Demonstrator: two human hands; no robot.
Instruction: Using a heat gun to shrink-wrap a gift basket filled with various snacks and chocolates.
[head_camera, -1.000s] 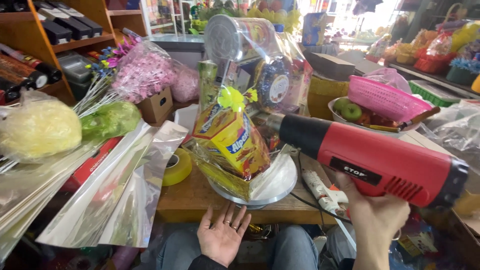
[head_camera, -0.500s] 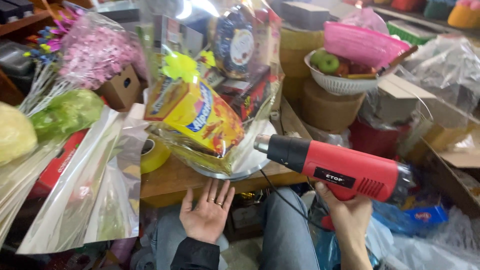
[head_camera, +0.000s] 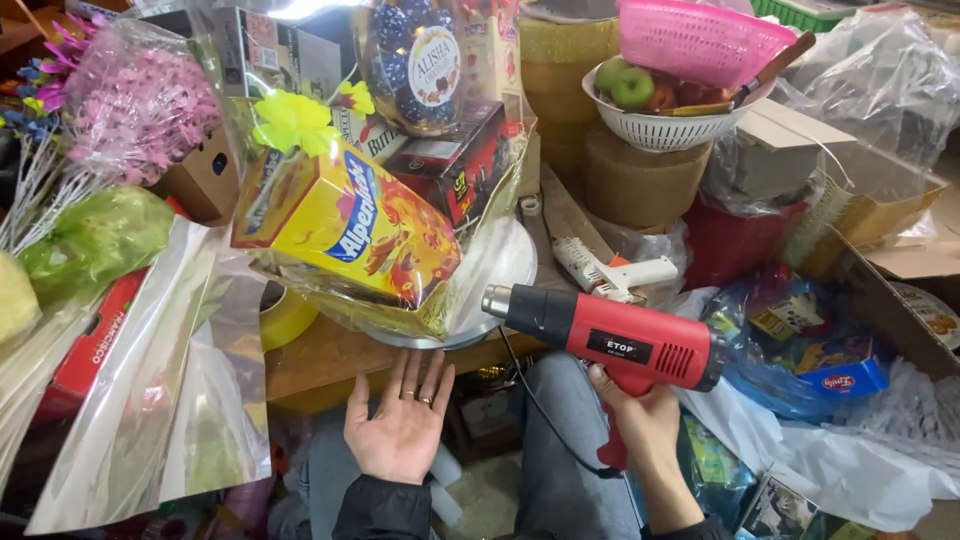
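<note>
The red heat gun (head_camera: 610, 340) sits low in the middle of the view, its metal nozzle aimed left at the bottom edge of the wrapped gift hamper (head_camera: 380, 190). The right hand (head_camera: 640, 420) is wrapped tight around the gun's grip from below, and a black cord trails down from it. The nozzle tip is just beside the clear film at the hamper's base, though I can't tell if it touches.

The left hand (head_camera: 400, 425) is held out flat, palm up, fingers spread, holding nothing, just under the front edge of the wooden table (head_camera: 330, 360).

The hamper stands on a round white plate (head_camera: 500, 270) on that table. A yellow box (head_camera: 345, 225) leans out at the front, with a dark red box (head_camera: 455, 170) behind it and a yellow bow (head_camera: 295, 120) on top.

Just behind the heat gun lies a white glue gun (head_camera: 610, 270). Further back, a white basket of fruit (head_camera: 660, 115) carries a pink basket (head_camera: 700, 40). On the left are pink flowers (head_camera: 135, 100) in film and loose clear wrap (head_camera: 170, 380).
</note>
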